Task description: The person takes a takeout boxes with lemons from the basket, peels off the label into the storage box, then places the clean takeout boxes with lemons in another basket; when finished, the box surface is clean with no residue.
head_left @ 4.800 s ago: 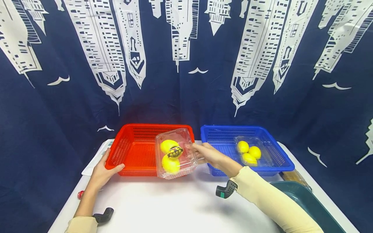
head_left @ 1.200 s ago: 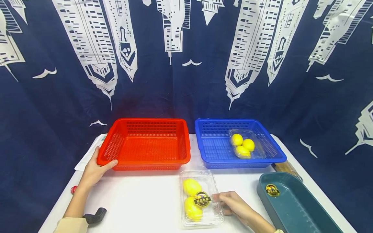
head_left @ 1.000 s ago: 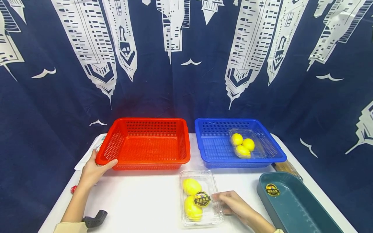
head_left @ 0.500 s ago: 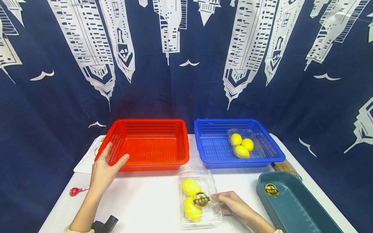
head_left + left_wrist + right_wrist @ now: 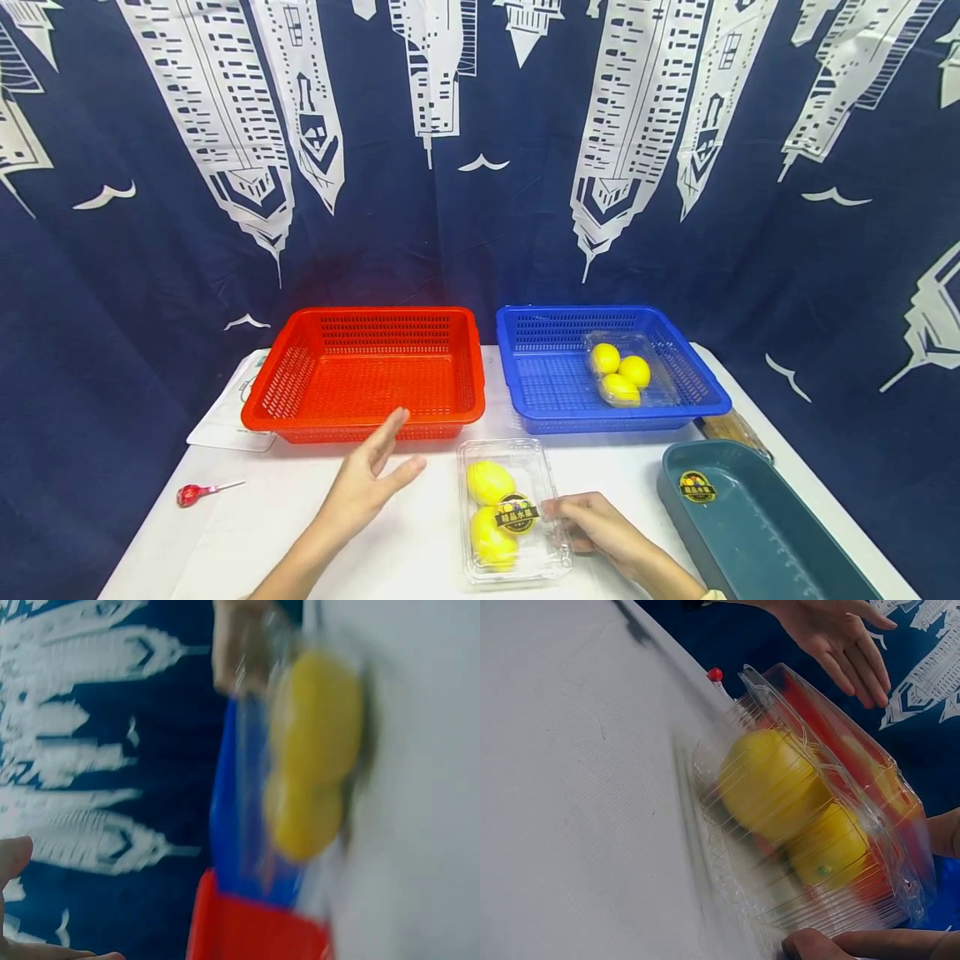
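— Clamshell box (image 5: 513,508) of lemons (image 5: 490,482) lies flat on the white table (image 5: 360,550), in front of the gap between the red basket (image 5: 365,372) and the blue basket (image 5: 607,371). Which step does this look like?

— Steadying the box, by the look of it. The right hand (image 5: 596,527) rests at the box's right edge, fingers curled against the clear lid near the round sticker (image 5: 515,514). The left hand (image 5: 367,483) hovers just left of the box — fingers straight and spread, holding nothing.

— And the next move?

— Probably both hands on the lid: it seems shut, and thin plastic flexes, so a pinch at the rim would serve.

— Anything around it?

— A second clamshell of lemons (image 5: 621,377) sits in the blue basket, a teal tray (image 5: 757,533) stands to the right, a red lollipop (image 5: 189,495) lies far left.
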